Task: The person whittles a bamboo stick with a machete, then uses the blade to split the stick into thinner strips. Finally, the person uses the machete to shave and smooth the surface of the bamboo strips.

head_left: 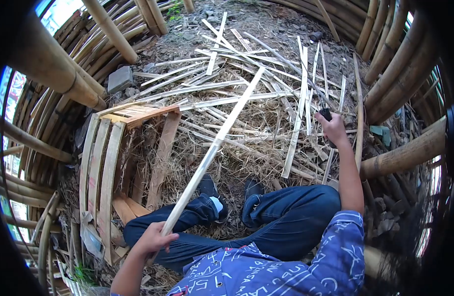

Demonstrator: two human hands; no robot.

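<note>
My left hand (158, 239) is closed round the lower end of a long, pale bamboo strip (215, 145). The strip slants up and to the right, its far end over the pile of loose strips. In my right hand (333, 129), out to the right beyond my knee, is a black-handled tool (325, 114). A thin grey length runs up and left from its handle, overlapping the strips; I cannot tell whether it is the tool's blade. Many split bamboo strips (300, 113) lie criss-crossed on the ground ahead of both hands.
A wooden slatted crate (104, 163) stands at my left, beside my bent leg (286, 209). Behind it lies a grey block (120, 79). Thick bamboo poles (402, 150) and stacked bamboo enclose both sides. Dry fibres and shavings (202, 165) cover the soil around my shoes.
</note>
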